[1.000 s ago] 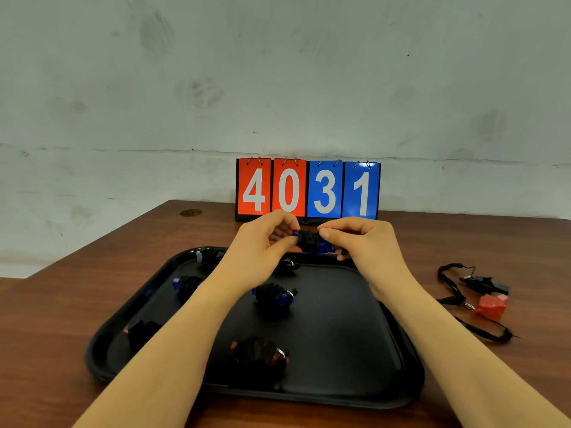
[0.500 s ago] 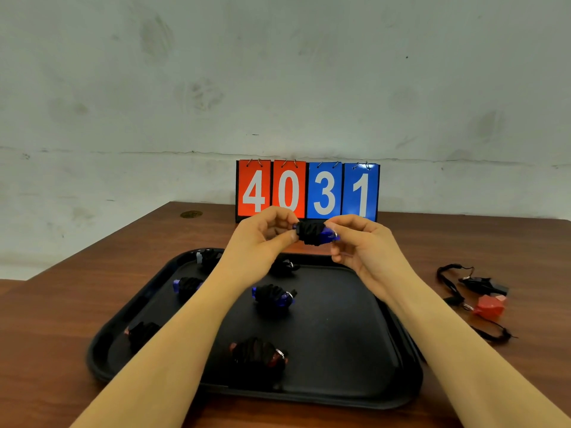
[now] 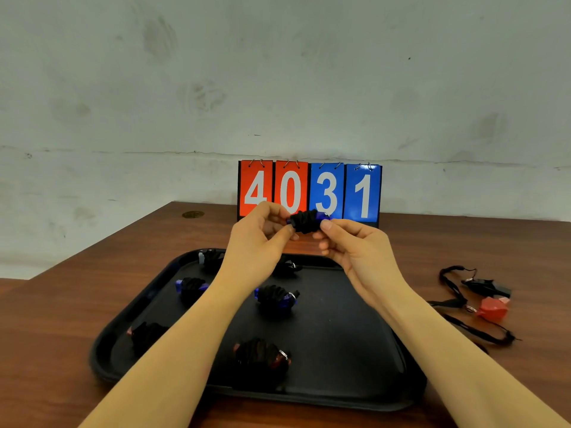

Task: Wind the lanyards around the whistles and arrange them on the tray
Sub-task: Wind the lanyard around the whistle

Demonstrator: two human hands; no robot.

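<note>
A blue whistle (image 3: 306, 220) wound in black lanyard is held in the air above the far edge of the black tray (image 3: 340, 350). My left hand (image 3: 259, 233) pinches its left end and my right hand (image 3: 349, 242) pinches its right end. Several wound whistles lie on the tray: a blue one (image 3: 190, 287), another blue one (image 3: 276, 298), a red one (image 3: 262, 358), a red one (image 3: 145, 333), and two at the far edge, partly hidden by my left arm. To the right of the tray lie a red whistle (image 3: 492, 308) and a black whistle (image 3: 486, 287) with loose lanyards.
A flip scoreboard (image 3: 309, 189) reading 4031 stands at the back of the brown wooden table (image 3: 77, 304), against a grey wall. A round metal insert (image 3: 193, 214) sits in the tabletop at the back left. The table's left edge runs diagonally near the tray.
Both hands have lifted the wound blue whistle a little higher, up in front of the scoreboard. My right hand's fingers have loosened, with the fingertips now pinching the right end.
</note>
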